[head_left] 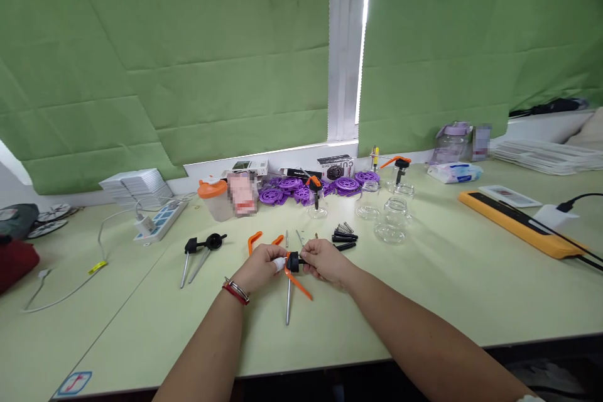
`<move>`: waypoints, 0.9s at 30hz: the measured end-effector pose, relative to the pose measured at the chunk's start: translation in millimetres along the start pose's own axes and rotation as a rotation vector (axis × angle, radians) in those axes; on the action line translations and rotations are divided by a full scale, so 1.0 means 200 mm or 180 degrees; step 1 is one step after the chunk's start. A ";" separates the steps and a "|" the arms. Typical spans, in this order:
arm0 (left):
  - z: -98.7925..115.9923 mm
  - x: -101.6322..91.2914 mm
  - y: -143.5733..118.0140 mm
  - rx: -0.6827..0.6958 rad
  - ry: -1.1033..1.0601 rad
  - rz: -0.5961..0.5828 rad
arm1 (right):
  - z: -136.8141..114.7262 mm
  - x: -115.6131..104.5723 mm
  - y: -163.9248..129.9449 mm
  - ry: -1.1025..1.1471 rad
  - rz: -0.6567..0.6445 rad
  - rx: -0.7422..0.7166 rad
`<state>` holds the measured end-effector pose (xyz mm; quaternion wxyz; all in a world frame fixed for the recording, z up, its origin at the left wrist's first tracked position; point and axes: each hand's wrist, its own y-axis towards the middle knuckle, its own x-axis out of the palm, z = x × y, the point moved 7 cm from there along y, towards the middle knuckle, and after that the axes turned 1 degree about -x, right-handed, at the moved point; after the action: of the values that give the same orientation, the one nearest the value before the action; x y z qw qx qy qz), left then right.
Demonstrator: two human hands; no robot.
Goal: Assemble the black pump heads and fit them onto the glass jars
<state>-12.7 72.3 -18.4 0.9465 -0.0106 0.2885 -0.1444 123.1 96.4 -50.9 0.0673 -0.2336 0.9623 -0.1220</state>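
Note:
Over the front middle of the table, both hands hold a black pump head point(294, 262) with an orange lever point(301, 287) and a metal tube point(287, 308) pointing toward me. My left hand point(264, 266), with a white wrap on one finger, grips its left side. My right hand point(324, 260) is closed at its right side, fingertips pinched around the black stem; any small part between them is hidden. Just beyond lie loose orange levers point(255, 241), thin metal pins point(287, 239), black tubes point(345, 239) and springs point(345, 227). Two more black heads point(214, 241) with metal tubes rest at left.
Clear glass jars point(391, 226) stand right of centre; a jar point(318, 208) behind my hands carries a fitted head. Purple plastic discs point(287, 188) line the back. An orange-lidded cup point(214, 201) and power strip point(162, 221) stand left, an orange-black bar point(518, 226) right.

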 end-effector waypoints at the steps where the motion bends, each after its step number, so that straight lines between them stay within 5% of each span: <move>1: 0.00 0.00 0.00 0.0014 0.0010 0.0020 | 0.00 0.01 0.00 -0.0015 -0.0074 -0.0029; 9: 0.02 0.01 0.03 0.0229 -0.0377 0.0485 | 0.00 0.09 -0.05 0.0191 -0.0999 -0.0108; 16: -0.05 -0.01 0.05 -0.0063 -0.0341 0.0814 | 0.00 0.10 -0.04 0.0249 -0.0942 0.0051; 21: -0.06 -0.11 0.02 -0.0147 -0.0026 0.0941 | 0.01 0.05 -0.03 0.0243 -0.0904 0.0171; 27: -0.03 -0.27 -0.02 -0.0345 0.1193 0.2048 | 0.02 0.03 -0.02 0.0234 -0.0903 0.0203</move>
<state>-59.2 83.8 7.1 0.8723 0.0571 0.4524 0.1764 121.1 89.7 -54.9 0.0216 -0.3603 0.9171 -0.1693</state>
